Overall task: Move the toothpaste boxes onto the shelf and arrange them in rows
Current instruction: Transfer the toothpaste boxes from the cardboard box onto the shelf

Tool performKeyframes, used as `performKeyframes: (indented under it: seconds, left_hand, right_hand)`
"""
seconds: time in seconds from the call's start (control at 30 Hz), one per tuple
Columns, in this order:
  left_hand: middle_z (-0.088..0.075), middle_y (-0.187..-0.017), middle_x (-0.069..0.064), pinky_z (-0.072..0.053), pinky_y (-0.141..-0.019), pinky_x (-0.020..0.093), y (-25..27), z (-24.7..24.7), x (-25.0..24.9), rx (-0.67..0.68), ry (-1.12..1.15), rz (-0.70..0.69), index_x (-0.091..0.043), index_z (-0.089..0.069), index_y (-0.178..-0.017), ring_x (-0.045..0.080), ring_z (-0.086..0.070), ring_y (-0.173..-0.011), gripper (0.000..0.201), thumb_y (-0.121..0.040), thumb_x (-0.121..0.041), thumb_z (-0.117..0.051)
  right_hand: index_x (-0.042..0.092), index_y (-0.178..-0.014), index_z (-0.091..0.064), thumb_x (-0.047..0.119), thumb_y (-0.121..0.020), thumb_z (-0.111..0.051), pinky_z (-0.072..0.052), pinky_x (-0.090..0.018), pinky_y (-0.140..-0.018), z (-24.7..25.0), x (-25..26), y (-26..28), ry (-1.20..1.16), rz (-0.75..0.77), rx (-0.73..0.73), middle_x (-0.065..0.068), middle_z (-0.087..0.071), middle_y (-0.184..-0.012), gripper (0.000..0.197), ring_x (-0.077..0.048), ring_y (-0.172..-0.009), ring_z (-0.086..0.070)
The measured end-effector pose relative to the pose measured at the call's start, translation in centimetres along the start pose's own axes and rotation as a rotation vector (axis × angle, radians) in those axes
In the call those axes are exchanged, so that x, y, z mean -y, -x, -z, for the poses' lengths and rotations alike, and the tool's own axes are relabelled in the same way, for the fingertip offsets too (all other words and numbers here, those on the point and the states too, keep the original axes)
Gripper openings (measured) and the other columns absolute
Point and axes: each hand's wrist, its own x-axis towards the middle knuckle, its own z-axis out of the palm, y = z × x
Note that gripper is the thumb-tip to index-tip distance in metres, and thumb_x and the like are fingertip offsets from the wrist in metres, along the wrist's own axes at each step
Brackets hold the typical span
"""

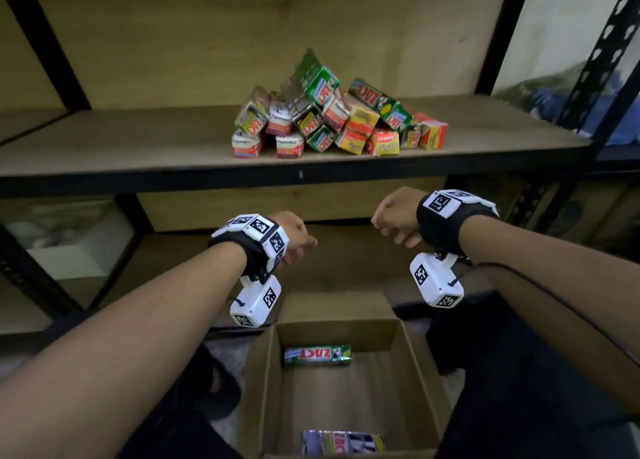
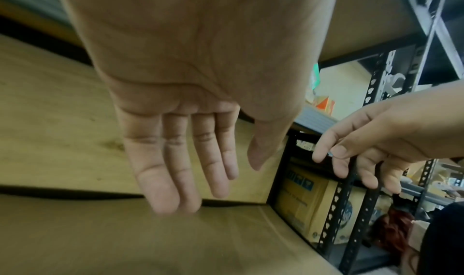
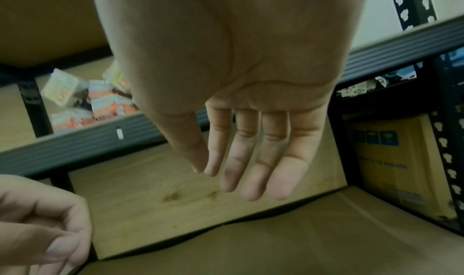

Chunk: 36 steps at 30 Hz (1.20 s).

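A loose heap of toothpaste boxes (image 1: 337, 112), green, red and orange, lies on the wooden shelf (image 1: 138, 147); part of the heap (image 3: 85, 104) shows in the right wrist view. Below, an open cardboard carton (image 1: 266, 372) holds a green toothpaste box (image 1: 317, 355) at its far wall and another box (image 1: 341, 442) at its near wall. My left hand (image 1: 294, 238) and right hand (image 1: 393, 218) hang empty below the shelf's front edge, above the carton. The left hand's fingers (image 2: 175, 160) and the right hand's fingers (image 3: 251, 156) are straight and relaxed.
Black slotted steel uprights (image 1: 604, 53) frame the rack. A lower wooden shelf (image 1: 166, 268) runs behind the carton. A yellow cardboard box (image 3: 386, 160) stands on the lower level to the right. A white container (image 1: 69, 250) sits low on the left.
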Motion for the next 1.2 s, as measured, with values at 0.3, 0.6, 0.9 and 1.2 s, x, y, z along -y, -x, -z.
performKeyframes:
  seconds: [0.3, 0.6, 0.9, 1.2]
  left_hand:
    - [-0.076, -0.085, 0.002, -0.057, -0.068, 0.034, -4.3, -7.9, 6.2, 0.164, 0.032, 0.119, -0.009, -0.068, -0.096, 0.025, -0.069, -0.07, 0.024, -0.089, -0.032, -0.067]
    - [-0.069, -0.112, 0.016, -0.055, -0.084, 0.035, -7.4, -14.3, 12.1, 0.268, -0.1, 0.233, -0.004, -0.069, -0.112, 0.033, -0.067, -0.103, 0.029, -0.092, -0.025, -0.066]
    - [-0.061, -0.102, 0.005, -0.045, -0.078, 0.027, -9.6, -20.5, 16.4, 0.386, -0.324, 0.222, -0.015, -0.064, -0.098, 0.021, -0.054, -0.089, 0.016, -0.091, -0.029, -0.063]
    - [-0.045, -0.142, 0.007, -0.04, -0.092, 0.026, -12.0, -25.4, 20.0, 0.459, -0.346, 0.195, -0.018, -0.046, -0.137, 0.025, -0.05, -0.124, 0.055, -0.087, -0.032, -0.067]
  right_hand:
    - [0.007, -0.104, -0.071, 0.014, -0.088, -0.057, -0.051, -0.032, -0.063, -6.8, -4.3, -5.4, 0.052, -0.126, 0.148, -0.012, -0.074, -0.097, 0.022, -0.024, -0.069, -0.063]
    - [0.0, -0.101, -0.072, 0.009, -0.085, -0.06, -0.05, -0.028, -0.054, -14.0, -10.1, -8.5, 0.162, -0.204, 0.293, -0.01, -0.069, -0.081, 0.022, -0.024, -0.061, -0.065]
    - [0.003, -0.124, -0.062, 0.014, -0.093, -0.061, -0.046, -0.02, -0.055, -21.3, -17.2, -10.4, 0.241, -0.266, 0.5, -0.008, -0.061, -0.098, 0.033, -0.018, -0.072, -0.058]
    - [0.013, -0.118, -0.069, 0.024, -0.089, -0.066, -0.051, -0.028, -0.085, -29.0, -23.3, -10.3, 0.338, -0.325, 0.668, -0.009, -0.066, -0.123, 0.031, -0.027, -0.112, -0.063]
